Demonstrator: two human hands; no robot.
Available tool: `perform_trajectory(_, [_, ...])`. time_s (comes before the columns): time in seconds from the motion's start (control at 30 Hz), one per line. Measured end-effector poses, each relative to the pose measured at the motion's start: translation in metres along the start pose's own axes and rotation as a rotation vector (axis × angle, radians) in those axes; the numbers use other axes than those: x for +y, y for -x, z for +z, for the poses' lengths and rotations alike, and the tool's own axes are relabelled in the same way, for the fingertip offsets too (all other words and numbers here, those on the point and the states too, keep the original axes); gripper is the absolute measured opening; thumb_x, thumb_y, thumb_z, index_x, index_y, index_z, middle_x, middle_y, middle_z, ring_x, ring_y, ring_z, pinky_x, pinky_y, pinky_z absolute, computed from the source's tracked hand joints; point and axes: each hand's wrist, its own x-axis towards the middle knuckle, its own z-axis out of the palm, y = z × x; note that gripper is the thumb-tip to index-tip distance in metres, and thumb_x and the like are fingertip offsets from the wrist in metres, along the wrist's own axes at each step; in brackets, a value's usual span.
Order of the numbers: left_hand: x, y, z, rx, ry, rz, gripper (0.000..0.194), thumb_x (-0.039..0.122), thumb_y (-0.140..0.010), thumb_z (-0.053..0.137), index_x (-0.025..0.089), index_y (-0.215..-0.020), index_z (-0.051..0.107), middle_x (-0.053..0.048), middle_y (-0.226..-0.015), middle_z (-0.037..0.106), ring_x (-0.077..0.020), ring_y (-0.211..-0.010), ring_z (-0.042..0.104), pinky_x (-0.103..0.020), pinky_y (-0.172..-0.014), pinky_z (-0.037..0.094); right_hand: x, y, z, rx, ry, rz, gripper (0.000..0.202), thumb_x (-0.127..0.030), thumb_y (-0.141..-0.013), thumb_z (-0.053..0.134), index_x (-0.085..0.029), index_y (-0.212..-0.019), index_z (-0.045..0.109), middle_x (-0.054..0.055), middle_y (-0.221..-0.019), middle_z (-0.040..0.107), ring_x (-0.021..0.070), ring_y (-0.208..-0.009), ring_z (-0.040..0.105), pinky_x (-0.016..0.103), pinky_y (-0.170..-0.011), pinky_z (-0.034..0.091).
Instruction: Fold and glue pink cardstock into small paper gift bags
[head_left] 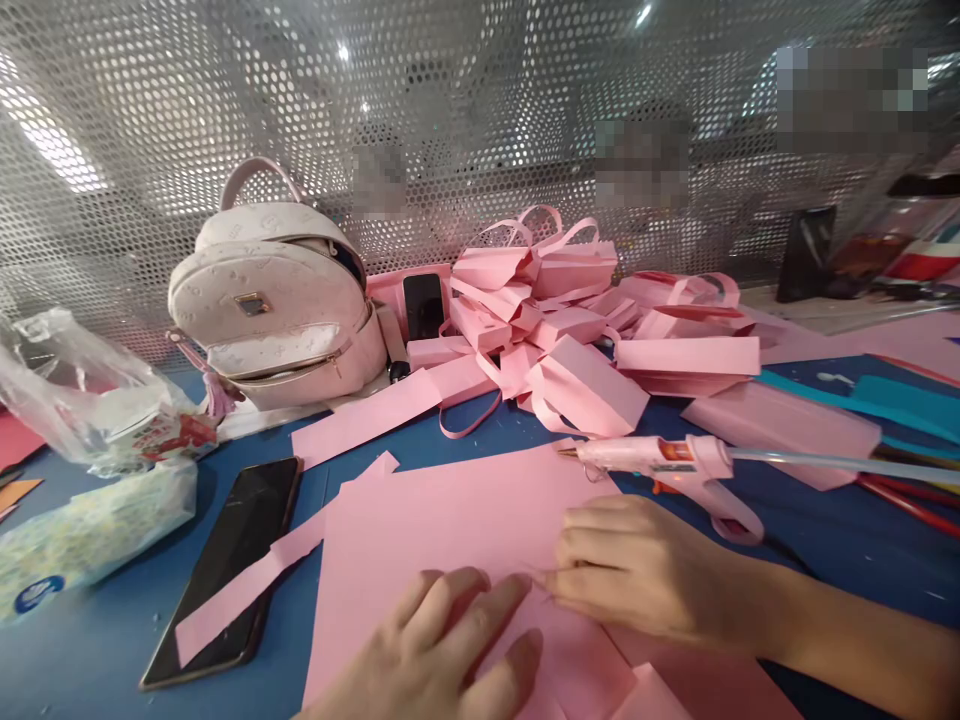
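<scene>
A large pink paper sheet [442, 510] lies on the blue table in front of me. My left hand [457, 645] rests on it, palm down, with fingers apart and slightly bent. Just to the right, my right hand [630, 570] has its fingers closed, pinching a thin bit of pink paper near my left fingertips. More folded pink paper [652, 695] lies under and below the hands. Beyond my right hand, a pink glue gun [675, 465] lies on its side, its nozzle over the sheet's far edge and a clear glue stick coming out of its back.
Pink paper bags [540, 290] with strip handles are heaped at the back. A pale backpack [277, 300] stands left of them, near a phone [424, 305]. Another phone [232, 560], a tissue pack [97, 540] and a plastic bag [82, 380] lie left. A perforated metal panel [465, 100] rises behind.
</scene>
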Motion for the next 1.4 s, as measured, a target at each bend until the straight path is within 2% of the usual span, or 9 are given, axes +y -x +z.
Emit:
perform_trajectory(0.23, [0.001,0.007,0.002,-0.089,-0.014,0.022,0.032,0.025,-0.097,0.053,0.022,-0.128,0.059,-0.017,-0.142,0.058,-0.0288,-0.108,0.057,-0.038,-0.084,0.046,-0.001,-0.003,-0.003,0.012,0.054,-0.098,0.047,-0.011,-0.106,0.028,-0.014,-0.087,0.071,0.002,-0.061,0.062,0.0159,-0.055,0.05,0.031,-0.05,0.034])
perform_trajectory(0.57, [0.002,-0.001,-0.001,-0.017,0.004,-0.015,0.025,0.024,-0.097,0.053,0.02,-0.12,0.062,-0.015,-0.134,0.064,-0.027,-0.102,0.057,-0.035,-0.081,0.045,0.002,-0.004,-0.005,-0.01,0.071,-0.13,0.044,-0.012,-0.106,0.032,-0.014,-0.089,0.072,0.001,-0.06,0.061,0.016,-0.056,0.049,0.03,-0.05,0.035])
perform_trajectory(0.7, [0.0,-0.002,-0.003,-0.042,0.006,0.003,0.026,0.024,-0.097,0.052,0.02,-0.122,0.061,-0.014,-0.137,0.062,-0.0261,-0.103,0.056,-0.035,-0.081,0.045,0.003,-0.004,-0.006,-0.02,0.056,-0.136,0.042,-0.012,-0.106,0.033,-0.014,-0.09,0.072,0.002,-0.062,0.062,0.0165,-0.058,0.05,0.03,-0.053,0.036])
perform_trajectory(0.9, [-0.001,-0.004,-0.006,-0.08,0.016,0.041,0.028,0.023,-0.098,0.052,0.019,-0.124,0.063,-0.006,-0.147,0.054,-0.0247,-0.107,0.055,-0.034,-0.081,0.046,0.003,-0.004,-0.007,-0.087,0.017,-0.086,0.043,-0.02,-0.107,0.035,-0.016,-0.082,0.07,0.002,-0.066,0.062,0.0166,-0.062,0.051,0.031,-0.056,0.035])
perform_trajectory(1.1, [0.0,-0.004,-0.006,-0.073,0.004,0.051,0.029,0.021,-0.099,0.05,0.021,-0.123,0.065,-0.001,-0.151,0.05,-0.0257,-0.106,0.055,-0.037,-0.081,0.046,-0.003,-0.003,-0.003,-0.085,0.048,-0.03,0.041,-0.015,-0.106,0.031,-0.015,-0.098,0.071,0.003,-0.071,0.065,0.0172,-0.065,0.052,0.031,-0.06,0.04])
perform_trajectory(1.23, [0.0,-0.006,-0.008,-0.096,0.006,0.051,0.028,0.021,-0.098,0.05,0.02,-0.122,0.065,-0.001,-0.151,0.05,-0.0259,-0.107,0.054,-0.037,-0.081,0.045,-0.007,-0.005,-0.001,-0.107,0.075,-0.006,0.035,-0.011,-0.103,0.036,-0.013,-0.106,0.07,0.006,-0.079,0.068,0.0184,-0.07,0.055,0.032,-0.063,0.043])
perform_trajectory(1.4, [-0.001,-0.007,-0.01,-0.116,0.021,0.058,0.03,0.023,-0.1,0.047,0.02,-0.123,0.065,-0.002,-0.15,0.052,-0.0253,-0.106,0.054,-0.037,-0.08,0.047,-0.012,-0.007,-0.009,-0.211,0.064,0.027,0.024,-0.01,-0.096,0.047,-0.015,-0.099,0.07,0.006,-0.082,0.069,0.0195,-0.074,0.057,0.033,-0.067,0.042])
